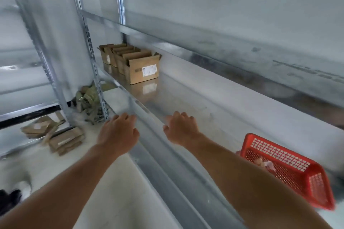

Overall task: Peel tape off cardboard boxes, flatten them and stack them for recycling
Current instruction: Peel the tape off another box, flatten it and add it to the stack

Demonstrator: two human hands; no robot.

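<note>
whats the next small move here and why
Probably reach the left hand and right hand along the metal shelf to the nearest labelled box: both hands are open and empty, short of it, and it stands unflattened.

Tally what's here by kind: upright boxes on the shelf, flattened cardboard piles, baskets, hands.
Upright cardboard boxes: 4 (rear ones overlap)
Flattened cardboard piles: 2
Red basket: 1
Hands: 2, left hand and right hand
Total: 9
</note>
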